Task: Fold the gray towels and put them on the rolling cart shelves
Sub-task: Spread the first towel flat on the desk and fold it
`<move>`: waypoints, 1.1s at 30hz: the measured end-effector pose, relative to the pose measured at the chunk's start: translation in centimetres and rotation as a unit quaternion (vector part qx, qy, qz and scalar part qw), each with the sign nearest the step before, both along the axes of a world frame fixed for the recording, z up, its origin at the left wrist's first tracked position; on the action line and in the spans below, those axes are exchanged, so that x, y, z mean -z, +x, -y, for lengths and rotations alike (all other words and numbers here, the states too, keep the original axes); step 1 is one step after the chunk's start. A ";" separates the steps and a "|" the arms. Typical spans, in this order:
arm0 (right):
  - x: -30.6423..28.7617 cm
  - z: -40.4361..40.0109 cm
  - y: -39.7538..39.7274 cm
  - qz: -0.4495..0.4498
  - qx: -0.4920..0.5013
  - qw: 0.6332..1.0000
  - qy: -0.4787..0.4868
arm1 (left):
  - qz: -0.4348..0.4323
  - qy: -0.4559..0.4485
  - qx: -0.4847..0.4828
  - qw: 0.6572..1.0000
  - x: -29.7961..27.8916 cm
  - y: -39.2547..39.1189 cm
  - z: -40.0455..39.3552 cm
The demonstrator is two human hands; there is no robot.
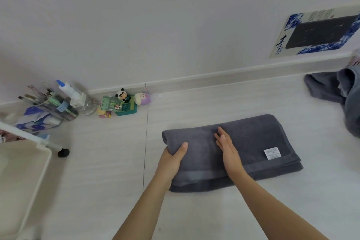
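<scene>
Towel (251,142), gray and already folded into a long band, lies on the floor (109,171) straight ahead of both hands, its long axis running left to right. Left hand (171,160) grips the band's left end, thumb on top and fingers tucked underneath. Right hand (228,150) rests flat and open on the middle, fingers straight, likely marking the line for the next fold, so the left end would swing rightward over it. A white label (272,153) sits on the band right of the right hand; its print is too small to read. More gray towels (335,91) lie crumpled far to the right. Rolling cart (21,171) stands left of the left hand, well apart
</scene>
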State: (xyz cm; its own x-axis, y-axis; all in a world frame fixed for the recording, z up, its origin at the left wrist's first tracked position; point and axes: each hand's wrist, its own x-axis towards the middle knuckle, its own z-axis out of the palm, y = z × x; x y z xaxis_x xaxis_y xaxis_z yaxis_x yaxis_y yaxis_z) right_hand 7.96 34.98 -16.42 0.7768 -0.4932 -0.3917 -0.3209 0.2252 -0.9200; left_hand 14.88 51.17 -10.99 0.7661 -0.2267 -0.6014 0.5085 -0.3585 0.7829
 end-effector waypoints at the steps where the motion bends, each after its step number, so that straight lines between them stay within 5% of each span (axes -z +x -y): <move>1: -0.1 -0.1 0.0 0.006 0.003 1.000 0.000 | 0.023 -0.003 0.023 0.999 -0.7 -0.2 0.6; 4: 0.0 0.0 0.2 0.006 0.009 1.000 0.011 | 0.089 0.006 0.083 0.993 -2.6 -1.0 2.8; 10: -2.3 2.1 0.4 0.016 -0.015 0.982 0.187 | 0.118 0.010 0.122 0.985 -5.5 -1.7 6.5; 15: -3.8 7.5 -2.0 -0.042 0.123 0.991 -0.029 | 0.163 0.064 0.166 0.970 -8.1 -1.9 10.1; 18: -3.0 11.4 -3.9 -0.145 0.177 0.973 -0.021 | 0.173 0.073 0.182 0.965 -8.7 -2.5 12.7; 28: -3.9 19.0 -7.8 -0.068 0.064 0.971 0.221 | 0.177 0.117 0.236 0.948 -5.0 -7.2 25.1; 33: -3.3 20.8 -8.2 -0.090 0.014 0.974 0.207 | 0.155 0.145 0.271 0.939 -1.8 -8.2 27.6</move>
State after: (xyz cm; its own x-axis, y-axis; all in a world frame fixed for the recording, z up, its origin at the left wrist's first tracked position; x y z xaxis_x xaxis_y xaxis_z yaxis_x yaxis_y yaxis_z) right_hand -0.28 14.22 -13.16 0.6655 -0.2845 -0.6900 -0.4572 0.5753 -0.6782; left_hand 6.66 23.53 -9.18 0.7335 -0.4946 -0.4662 -0.0462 -0.7206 0.6918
